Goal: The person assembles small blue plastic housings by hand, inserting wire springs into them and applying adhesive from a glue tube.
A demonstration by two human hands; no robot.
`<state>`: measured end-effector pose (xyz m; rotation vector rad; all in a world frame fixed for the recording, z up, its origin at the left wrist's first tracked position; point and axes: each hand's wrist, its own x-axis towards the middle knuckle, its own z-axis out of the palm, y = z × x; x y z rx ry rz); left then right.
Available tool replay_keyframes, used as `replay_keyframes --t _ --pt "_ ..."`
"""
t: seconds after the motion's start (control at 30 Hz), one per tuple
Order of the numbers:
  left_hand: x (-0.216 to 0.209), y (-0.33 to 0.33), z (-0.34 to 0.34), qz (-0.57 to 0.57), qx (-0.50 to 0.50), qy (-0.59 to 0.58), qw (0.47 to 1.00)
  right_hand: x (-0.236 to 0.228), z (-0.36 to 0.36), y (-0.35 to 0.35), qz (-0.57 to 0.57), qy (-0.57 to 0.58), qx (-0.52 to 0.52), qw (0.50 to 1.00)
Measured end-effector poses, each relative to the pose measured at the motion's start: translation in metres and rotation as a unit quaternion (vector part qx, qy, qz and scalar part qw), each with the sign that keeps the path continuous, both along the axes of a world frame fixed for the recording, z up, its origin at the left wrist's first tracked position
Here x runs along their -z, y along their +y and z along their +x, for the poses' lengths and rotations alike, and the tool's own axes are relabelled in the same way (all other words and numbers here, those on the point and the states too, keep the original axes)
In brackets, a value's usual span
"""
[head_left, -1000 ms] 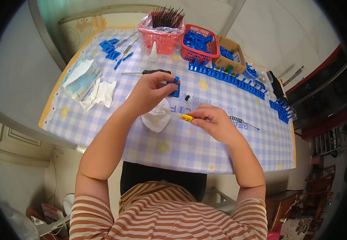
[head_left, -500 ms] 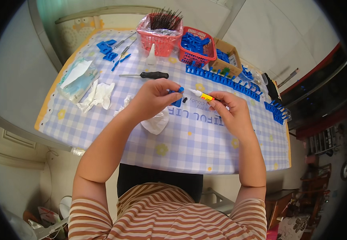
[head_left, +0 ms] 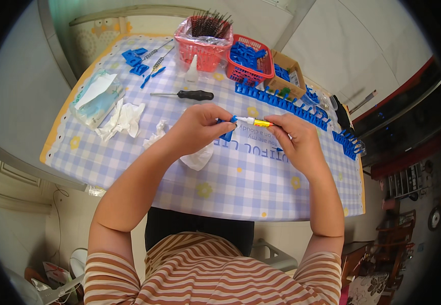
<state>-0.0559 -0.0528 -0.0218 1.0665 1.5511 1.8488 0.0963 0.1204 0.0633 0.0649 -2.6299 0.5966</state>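
Between the thumb and fingertips of my left hand (head_left: pixel 200 127) is a small blue plastic piece (head_left: pixel 234 119). A glue tube (head_left: pixel 263 123) with a white nozzle and a yellow and red label is gripped in my right hand (head_left: pixel 299 142). Its nozzle tip points left and meets the blue piece, as far as I can see. Below the left fingertips a flat blue plastic part (head_left: pixel 227 136) shows, partly covered by the hand. Crumpled white tissue (head_left: pixel 197 157) lies under the left wrist.
Beyond my hands lie a black-handled screwdriver (head_left: pixel 195 95) and an upright white nozzle bottle (head_left: pixel 192 71). Red baskets (head_left: pixel 205 53) and a cardboard box (head_left: pixel 296 76) stand at the back. A long row of blue clips (head_left: pixel 281 105) runs rightward. A tissue pack (head_left: pixel 96 101) sits left.
The glue tube has moved slightly left and levelled out, its nozzle closing the gap to the blue piece. My left hand has moved a little right and down.
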Motion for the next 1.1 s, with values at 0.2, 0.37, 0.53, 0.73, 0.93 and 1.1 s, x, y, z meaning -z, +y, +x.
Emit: replay_keyframes --t 0.2,0.37,0.53,0.73,0.93,1.1 --pt "0.0 0.0 0.0 -0.009 0.0 0.011 1.0 -0.005 0.0 0.002 0.061 0.022 -0.011 0.998" --pt "-0.002 -0.001 0.002 -0.015 -0.006 0.015 1.0 -0.01 -0.001 0.0 0.095 0.019 -0.009 0.995" --pt "-0.002 -0.001 0.001 -0.019 -0.009 0.036 0.999 -0.013 -0.002 -0.002 0.122 0.036 -0.019 0.992" --pt "-0.003 -0.001 0.002 -0.02 -0.015 0.058 0.998 -0.017 -0.003 -0.002 0.17 0.057 -0.03 0.983" --pt "-0.004 -0.002 0.002 -0.026 -0.016 0.056 0.998 -0.023 -0.005 -0.005 0.208 0.049 -0.028 0.976" --pt "-0.002 -0.001 0.001 -0.023 -0.015 0.064 0.998 -0.023 -0.006 -0.004 0.221 0.055 -0.033 0.973"
